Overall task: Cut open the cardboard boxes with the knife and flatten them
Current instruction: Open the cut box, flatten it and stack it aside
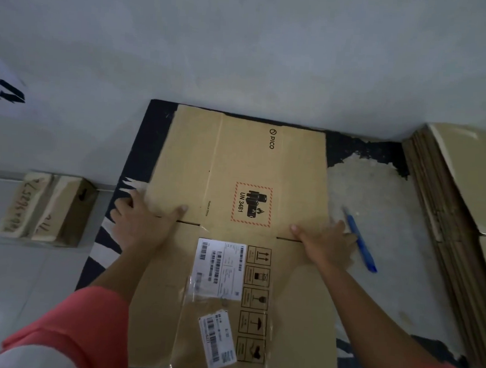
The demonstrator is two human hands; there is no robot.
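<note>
Flat box [266, 162] under left hand [141, 222] and right hand [328, 243] (knife [360, 241], seemingly, beside).

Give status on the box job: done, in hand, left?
Done: a stack of flat cardboard lies on the right, and the PICO box already lies flat on the mat. In hand: the left hand and right hand press it down; the blue knife lies unheld beside the right hand. Left: the small box on the left looks uncut.

A flattened box [266, 168] lies on a mat [140, 148], what seems a knife [360, 241] right of it, a stack [445, 241] beyond.
</note>
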